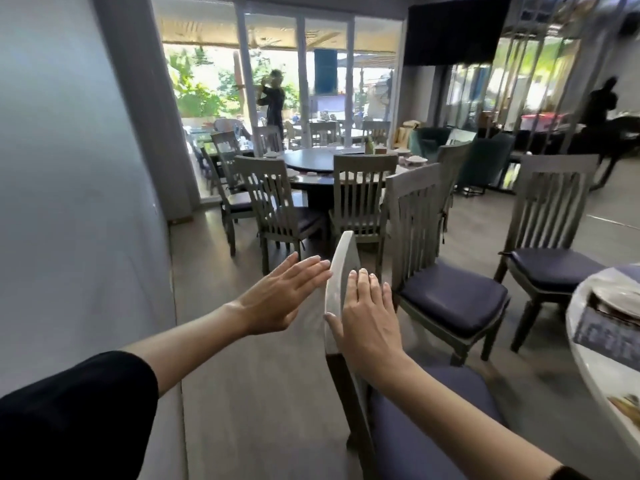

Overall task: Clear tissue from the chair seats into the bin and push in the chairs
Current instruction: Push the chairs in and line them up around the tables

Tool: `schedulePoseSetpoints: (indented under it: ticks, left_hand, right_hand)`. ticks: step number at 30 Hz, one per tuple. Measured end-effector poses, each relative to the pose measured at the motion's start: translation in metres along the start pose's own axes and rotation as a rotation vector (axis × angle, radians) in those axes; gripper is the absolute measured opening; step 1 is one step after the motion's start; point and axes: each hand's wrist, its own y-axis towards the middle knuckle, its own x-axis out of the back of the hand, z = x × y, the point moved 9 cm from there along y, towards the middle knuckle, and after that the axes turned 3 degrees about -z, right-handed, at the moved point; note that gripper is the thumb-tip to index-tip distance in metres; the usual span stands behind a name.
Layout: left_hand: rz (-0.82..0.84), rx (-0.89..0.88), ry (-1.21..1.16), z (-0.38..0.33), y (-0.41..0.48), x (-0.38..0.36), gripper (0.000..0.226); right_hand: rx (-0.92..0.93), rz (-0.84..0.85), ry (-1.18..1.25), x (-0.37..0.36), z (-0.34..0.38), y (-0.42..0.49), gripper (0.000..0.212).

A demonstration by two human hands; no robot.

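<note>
Head view: both arms reach forward to the nearest chair, whose back is seen edge-on, its pale top rail curving up between the two hands.

Left hand: released, fingers straight and together, palm turned toward the rail's left side. Fingertips at the rail or just short of it; cannot tell whether they touch. Black sleeve on that arm.

Right hand: flat against the seat side of the chair back, fingers straight and pointing up, thumb lying along the rail's near edge. It presses rather than grasps.

Nearest chair stands low centre, its blue cushion under the right forearm, seat facing the white round table at the right edge. That table carries plates and a patterned item, blurred.

Two more chairs sit beyond it on the same side: second chair just past the right hand, third chair farther right, both with blue cushions and slatted backs, both standing out from the white table.

Grey wall runs along the left. Grey plank floor between wall and chairs.

Farther back, a dark round table set with small dishes, ringed by slatted chairs. Behind it, glass doors to a bright terrace with greenery; a person stands outside. Dark screen hangs high on the right.
</note>
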Motion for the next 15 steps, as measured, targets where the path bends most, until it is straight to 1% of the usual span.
schedulePoseSetpoints:
  ticks: [2,5,8,10,12,14,15]
  left_hand:
    - [-0.014,-0.098,-0.001,0.03,0.019,-0.029,0.089]
    - [-0.023,-0.303,-0.048,0.065,0.054,-0.072,0.089]
    - [-0.08,-0.522,-0.14,0.079,0.088,-0.103,0.076]
    - [-0.112,-0.63,-0.218,0.079,0.108,-0.118,0.074]
    - [-0.103,-0.719,-0.319,0.075,0.12,-0.133,0.075]
    - [-0.151,-0.813,-0.408,0.067,0.124,-0.142,0.072]
    - [-0.164,-0.85,-0.448,0.064,0.125,-0.148,0.071]
  right_hand:
    - [-0.086,0.043,-0.027,-0.021,0.003,0.03,0.085]
    - [-0.215,0.169,-0.113,-0.053,0.005,0.06,0.085]
    - [-0.362,0.205,-0.162,-0.072,0.004,0.079,0.07]
    - [-0.464,0.283,-0.189,-0.082,0.004,0.082,0.061]
    - [-0.577,0.269,-0.194,-0.091,0.003,0.087,0.066]
    - [-0.699,0.165,-0.189,-0.094,0.0,0.087,0.084]
    - [-0.726,0.125,-0.216,-0.103,0.0,0.085,0.084]
